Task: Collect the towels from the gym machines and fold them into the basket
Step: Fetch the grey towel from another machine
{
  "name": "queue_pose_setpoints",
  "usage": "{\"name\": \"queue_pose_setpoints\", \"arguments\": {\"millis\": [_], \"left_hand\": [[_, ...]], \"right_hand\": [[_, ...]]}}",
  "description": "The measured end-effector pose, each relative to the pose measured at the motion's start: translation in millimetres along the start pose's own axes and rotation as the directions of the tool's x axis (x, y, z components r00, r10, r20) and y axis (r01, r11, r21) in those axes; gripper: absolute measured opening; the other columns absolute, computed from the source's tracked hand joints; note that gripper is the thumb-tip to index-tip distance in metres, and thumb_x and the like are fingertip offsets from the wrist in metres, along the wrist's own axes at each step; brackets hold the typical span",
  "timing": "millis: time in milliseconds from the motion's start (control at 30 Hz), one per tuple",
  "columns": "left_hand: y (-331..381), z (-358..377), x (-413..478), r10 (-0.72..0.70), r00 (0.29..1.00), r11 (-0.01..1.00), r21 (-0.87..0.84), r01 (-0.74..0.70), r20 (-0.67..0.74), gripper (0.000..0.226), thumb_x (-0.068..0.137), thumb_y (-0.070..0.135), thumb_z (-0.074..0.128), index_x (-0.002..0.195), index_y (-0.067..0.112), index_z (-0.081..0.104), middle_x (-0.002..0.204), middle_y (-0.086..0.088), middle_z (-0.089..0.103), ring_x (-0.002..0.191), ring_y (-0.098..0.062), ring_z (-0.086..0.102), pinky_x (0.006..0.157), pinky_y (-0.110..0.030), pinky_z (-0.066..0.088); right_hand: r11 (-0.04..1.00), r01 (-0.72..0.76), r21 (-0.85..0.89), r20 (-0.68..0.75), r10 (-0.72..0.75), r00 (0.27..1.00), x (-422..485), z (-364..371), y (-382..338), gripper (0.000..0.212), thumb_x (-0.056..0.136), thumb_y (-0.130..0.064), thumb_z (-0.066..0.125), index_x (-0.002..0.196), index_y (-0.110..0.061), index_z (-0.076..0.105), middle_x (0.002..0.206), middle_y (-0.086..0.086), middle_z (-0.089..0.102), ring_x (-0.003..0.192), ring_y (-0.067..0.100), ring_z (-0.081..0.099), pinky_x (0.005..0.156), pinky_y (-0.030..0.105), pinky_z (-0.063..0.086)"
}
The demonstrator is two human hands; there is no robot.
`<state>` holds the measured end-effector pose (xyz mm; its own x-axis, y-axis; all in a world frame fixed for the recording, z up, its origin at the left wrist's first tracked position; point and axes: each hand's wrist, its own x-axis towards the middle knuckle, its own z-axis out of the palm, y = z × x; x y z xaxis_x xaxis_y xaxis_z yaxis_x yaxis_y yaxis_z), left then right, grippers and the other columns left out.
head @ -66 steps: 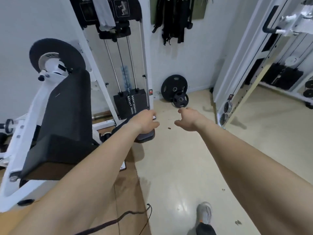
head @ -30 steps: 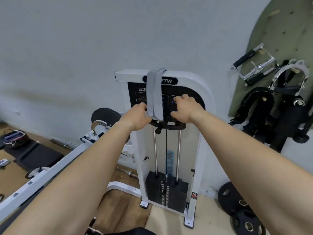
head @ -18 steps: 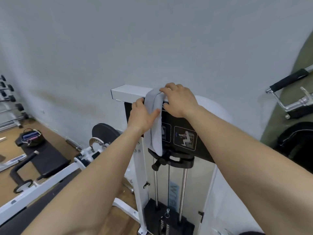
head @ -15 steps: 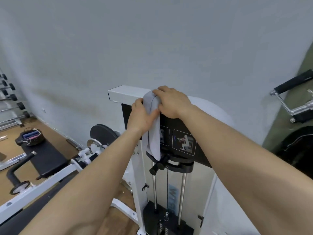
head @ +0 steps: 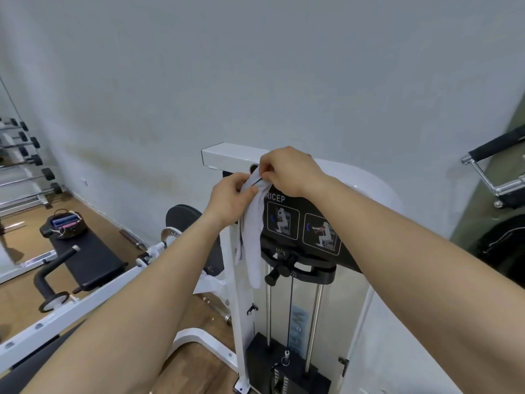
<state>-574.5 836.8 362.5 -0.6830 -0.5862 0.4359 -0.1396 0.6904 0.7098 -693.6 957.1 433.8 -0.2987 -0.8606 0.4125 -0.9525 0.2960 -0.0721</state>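
While towel (head: 251,237) hangs before machine (head: 227,156), left hand (head: 229,201), right hand (head: 290,172) pinch top.

One light grey cloth towel (head: 252,237), bunched into a narrow strip, hangs vertically in front of the white steel weight-stack machine (head: 227,156). Top end pinched between left hand (head: 230,199) and right hand (head: 289,172) just below machine's top bar; lower end hangs free. Small dark round basket (head: 68,227) on black bench (head: 93,260), far left, well apart.

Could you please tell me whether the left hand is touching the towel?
Touching. The head view shows the left hand pinching the towel near its top.
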Motion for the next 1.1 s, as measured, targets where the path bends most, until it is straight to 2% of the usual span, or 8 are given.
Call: {"name": "queue_pose_setpoints", "arguments": {"millis": [200,267,433,500,633,800,967,1100], "left_hand": [[-12,-62,-61,0.043,0.998,0.995,-0.096,-0.039,0.036,0.018,0.094,0.021,0.062,0.111,0.022,0.07,0.102,0.005,0.07,0.092,-0.013,0.062,0.082,-0.029,0.05],[-18,-82,-87,0.033,0.997,0.992,-0.12,-0.025,0.063,0.016,0.095,0.02,0.062,0.107,0.027,0.071,0.101,0.008,0.071,0.094,-0.012,0.064,0.083,-0.027,0.05],[-41,-120,-151,-0.081,0.99,0.989,-0.11,0.094,0.119,0.03,0.087,0.039,0.063,0.114,0.03,0.072,0.103,0.014,0.074,0.1,-0.009,0.068,0.097,-0.039,0.052],[-48,-131,-179,-0.084,0.985,0.996,-0.021,0.088,0.15,0.029,0.088,0.042,0.059,0.113,0.032,0.071,0.101,0.016,0.073,0.1,-0.007,0.066,0.094,-0.036,0.051],[-53,-140,-241,-0.089,0.977,0.994,0.082,0.074,0.192,0.024,0.093,0.031,0.063,0.116,0.024,0.062,0.1,0.007,0.066,0.093,-0.01,0.061,0.072,-0.02,0.045],[-59,-154,-317,-0.139,0.973,0.985,0.131,0.116,0.183,0.007,0.094,0.032,0.06,0.1,0.028,0.058,0.09,-0.002,0.065,0.086,-0.019,0.061,0.075,-0.034,0.05],[-59,-170,-388,-0.21,0.973,0.965,0.178,0.191,0.098,0.01,0.098,0.029,0.056,0.091,0.03,0.064,0.086,0.009,0.067,0.083,-0.011,0.061,0.066,-0.026,0.045],[-63,-184,-447,-0.317,0.948,0.922,0.244,0.3,0.031,0.012,0.099,0.028,0.054,0.096,0.025,0.065,0.089,0.006,0.067,0.086,-0.014,0.061,0.071,-0.031,0.044]], "right_hand": [[0.999,-0.001,-0.051,0.069,0.004,0.998,-36,3,-55,0.043,0.09,-0.038,0.06,0.132,-0.032,0.056,0.131,0.004,0.049,0.119,0.028,0.045,0.093,0.047,0.046],[0.999,-0.007,-0.034,0.074,0.01,0.997,-50,7,-77,0.039,0.09,-0.038,0.061,0.128,-0.03,0.06,0.129,0.003,0.052,0.117,0.028,0.048,0.091,0.045,0.047],[1.0,-0.013,0.026,0.182,0.008,0.983,-92,19,-138,0.017,0.092,-0.033,0.061,0.104,-0.023,0.068,0.087,-0.007,0.059,0.092,0.023,0.06,0.07,0.033,0.044],[0.999,-0.022,0.039,0.205,0.013,0.979,-112,23,-160,0.018,0.092,-0.037,0.063,0.099,-0.022,0.07,0.085,-0.006,0.063,0.088,0.02,0.057,0.073,0.035,0.049],[0.997,-0.045,0.066,0.267,0.026,0.963,-152,29,-199,0.017,0.092,-0.037,0.065,0.097,-0.022,0.073,0.092,0.0,0.07,0.087,0.018,0.055,0.076,0.034,0.049],[0.992,-0.027,0.12,0.363,-0.018,0.932,-202,46,-243,0.021,0.097,-0.03,0.061,0.098,-0.015,0.075,0.084,0.0,0.068,0.084,0.022,0.063,0.076,0.035,0.05],[0.963,-0.06,0.262,0.44,-0.063,0.896,-251,65,-283,0.023,0.097,-0.034,0.061,0.087,-0.017,0.074,0.074,0.0,0.07,0.071,0.019,0.063,0.067,0.032,0.048],[0.898,-0.132,0.419,0.517,-0.116,0.848,-298,84,-316,0.026,0.098,-0.031,0.059,0.079,-0.014,0.067,0.07,0.003,0.068,0.068,0.019,0.063,0.071,0.034,0.051]]}}
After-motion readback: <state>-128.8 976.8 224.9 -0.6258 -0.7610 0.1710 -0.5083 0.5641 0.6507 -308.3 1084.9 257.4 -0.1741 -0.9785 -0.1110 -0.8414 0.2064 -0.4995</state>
